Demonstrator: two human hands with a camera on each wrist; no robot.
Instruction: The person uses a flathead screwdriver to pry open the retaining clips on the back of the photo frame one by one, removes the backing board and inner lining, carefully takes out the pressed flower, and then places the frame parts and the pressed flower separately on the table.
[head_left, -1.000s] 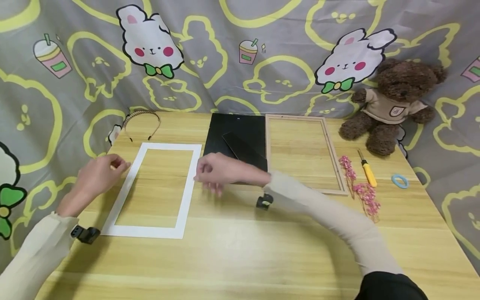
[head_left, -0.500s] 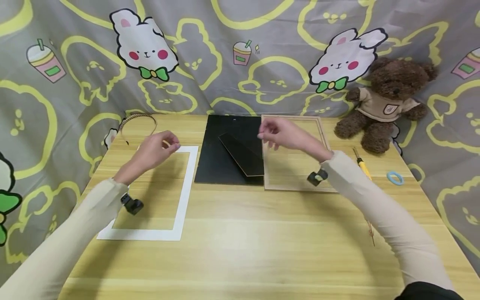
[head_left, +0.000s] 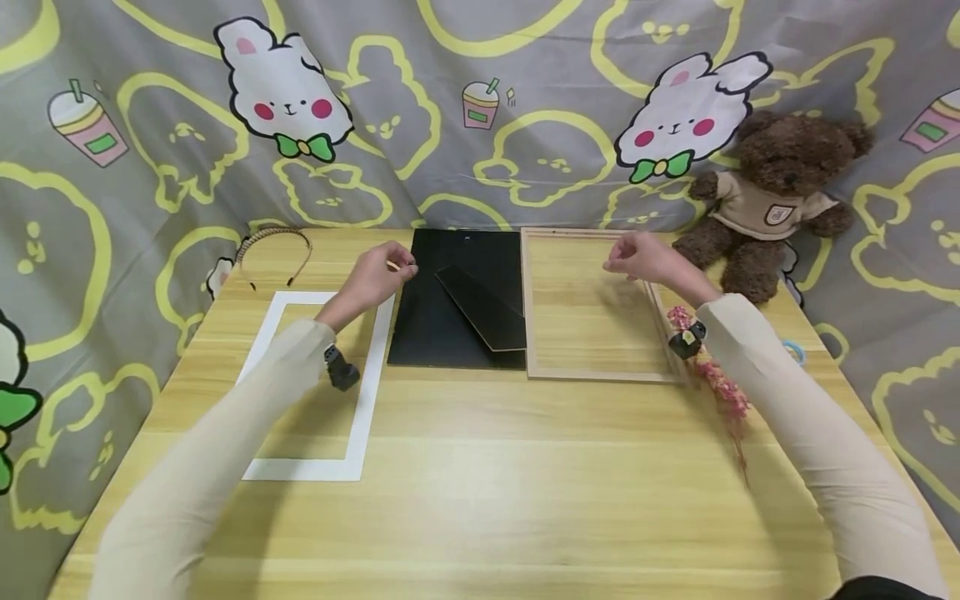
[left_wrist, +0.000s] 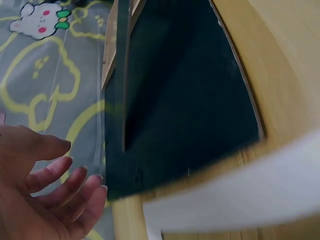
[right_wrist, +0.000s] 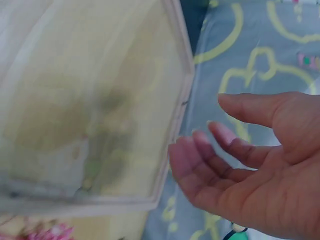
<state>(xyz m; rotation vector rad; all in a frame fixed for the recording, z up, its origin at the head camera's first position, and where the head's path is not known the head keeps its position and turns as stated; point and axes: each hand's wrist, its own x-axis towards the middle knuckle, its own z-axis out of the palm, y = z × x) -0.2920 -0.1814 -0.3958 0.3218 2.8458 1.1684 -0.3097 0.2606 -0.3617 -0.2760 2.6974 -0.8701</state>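
Observation:
My left hand [head_left: 369, 282] hovers between the white rectangular mat [head_left: 363, 417] and the black backing board [head_left: 420, 333], holding nothing. Loosely bent fingers with a gap below the thumb show in the left wrist view. On the board, a black stand flap [head_left: 480, 307] lies slanting. My right hand [head_left: 654, 262] is above the right side of a light wooden picture frame [head_left: 528, 317], which lies beside the board. A clear, reflective pane [right_wrist: 95, 110] appears inside that frame in the right wrist view. Nothing is between the right fingers, and the thumb stands apart from them.
Pink dried flowers [head_left: 722, 385] lie right of the frame, partly behind the right sleeve. A blue ring [head_left: 795, 352] shows past that sleeve. A brown teddy bear [head_left: 787, 196] sits at the back right, a headband [head_left: 272, 232] at the back left. A patterned curtain [head_left: 420, 108] hangs behind.
Both hands have moved rightward: the left from the mat's left side toward the black board, the right from the mat's right edge to above the wooden frame. The objects stay on the table.

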